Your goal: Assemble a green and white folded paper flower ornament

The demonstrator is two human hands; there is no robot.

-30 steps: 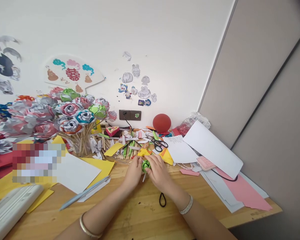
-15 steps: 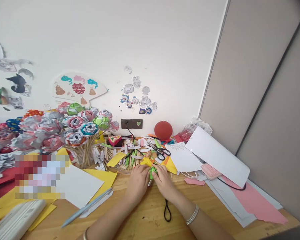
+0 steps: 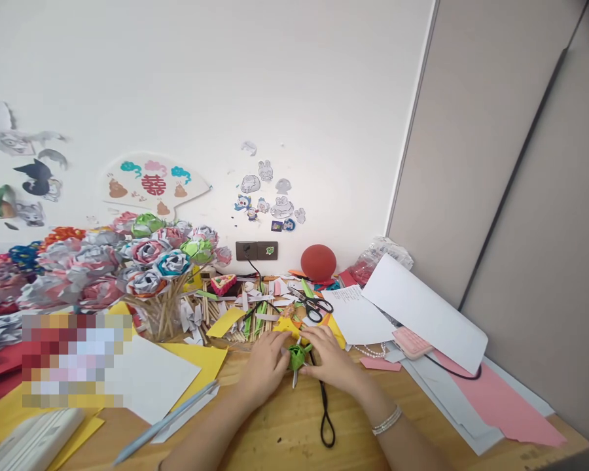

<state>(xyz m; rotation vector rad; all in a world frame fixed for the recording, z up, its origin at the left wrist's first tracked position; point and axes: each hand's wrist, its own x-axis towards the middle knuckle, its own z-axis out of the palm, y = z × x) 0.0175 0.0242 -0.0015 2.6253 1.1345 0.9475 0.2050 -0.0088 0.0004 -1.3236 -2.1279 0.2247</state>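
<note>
A small green folded-paper flower (image 3: pixel 297 357) with white strips poking out above and below it sits between my hands over the wooden table. My left hand (image 3: pixel 264 366) has its fingers against the flower's left side and holds it. My right hand (image 3: pixel 334 358) is curved around the right side, thumb and fingers spread apart. Just behind the hands lies a yellow piece of paper (image 3: pixel 287 325). Black-handled scissors (image 3: pixel 315 307) rest beyond the right fingers. A black cord loop (image 3: pixel 327 425) lies on the table below the right hand.
Many paper roses (image 3: pixel 150 252) on sticks stand at the left. White sheets, yellow paper and a blue-grey pen (image 3: pixel 164 422) lie near the left arm. A red ball (image 3: pixel 319 263), paper scraps and sticks line the wall. A pink calculator-like object (image 3: pixel 412 343) sits among papers at right.
My right hand has opened away from the green flower, thumb now apart from the fingers. More of the flower shows, and my left hand stays on it. The camera view has tilted slightly upward.
</note>
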